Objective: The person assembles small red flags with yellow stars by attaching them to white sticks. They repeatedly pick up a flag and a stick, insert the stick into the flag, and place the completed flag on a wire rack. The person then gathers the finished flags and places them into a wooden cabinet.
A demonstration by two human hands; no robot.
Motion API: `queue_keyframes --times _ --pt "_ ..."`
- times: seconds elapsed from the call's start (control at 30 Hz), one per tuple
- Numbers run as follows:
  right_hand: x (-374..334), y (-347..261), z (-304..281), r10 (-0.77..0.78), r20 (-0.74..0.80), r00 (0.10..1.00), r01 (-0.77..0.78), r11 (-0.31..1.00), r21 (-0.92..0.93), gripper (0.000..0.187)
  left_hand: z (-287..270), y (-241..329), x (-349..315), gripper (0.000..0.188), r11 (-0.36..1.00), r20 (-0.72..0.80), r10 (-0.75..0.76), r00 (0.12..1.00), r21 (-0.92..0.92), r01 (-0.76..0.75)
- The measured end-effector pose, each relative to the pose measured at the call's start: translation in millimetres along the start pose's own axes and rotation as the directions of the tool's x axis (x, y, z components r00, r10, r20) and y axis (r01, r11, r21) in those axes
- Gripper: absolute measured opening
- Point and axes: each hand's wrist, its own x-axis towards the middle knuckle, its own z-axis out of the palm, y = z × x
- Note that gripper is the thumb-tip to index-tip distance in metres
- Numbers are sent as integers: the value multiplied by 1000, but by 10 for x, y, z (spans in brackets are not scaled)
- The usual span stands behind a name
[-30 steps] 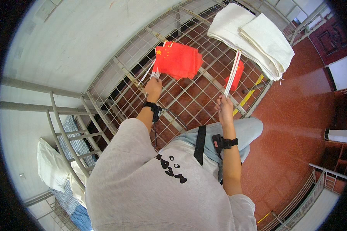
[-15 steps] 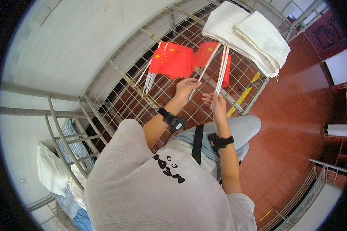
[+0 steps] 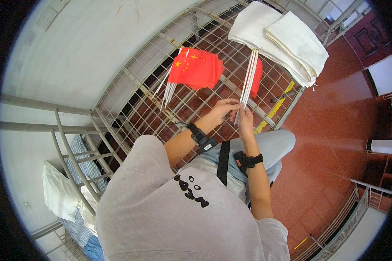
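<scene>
My right hand (image 3: 245, 121) is closed round the lower ends of several white sticks of small hand flags (image 3: 250, 78). Their red cloth (image 3: 257, 79) hangs to the right of the sticks. My left hand (image 3: 226, 108) meets the right one, its fingers pinched on the sticks just above the right hand's grip. To the left, a pile of red hand flags with yellow stars (image 3: 196, 68) lies on the metal mesh bed base (image 3: 154, 58), white sticks pointing toward me. The fingertips partly hide one another.
Folded white cloth or padding (image 3: 278, 41) lies at the far right of the mesh. Yellow tape (image 3: 275, 108) marks its right edge. A metal bed ladder (image 3: 76, 156) stands at left beside pillows and bedding. Reddish floor (image 3: 322, 143) extends to the right.
My left hand has moved right and slightly down, bringing its single flag against the bundle in my right hand. The right hand's fingers have drawn in round the sticks. The pile stays put.
</scene>
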Motion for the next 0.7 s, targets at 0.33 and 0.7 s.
queue_keyframes --times 0.33,0.7 --pt "28 -3 -179 159 149 976 -171 983 68 19 -598 -59 296 29 771 0 374 927 555 -311" --pt "66 -14 -253 61 15 998 -62 980 188 19 -2130 299 -247 27 372 -611 696 377 756 539"
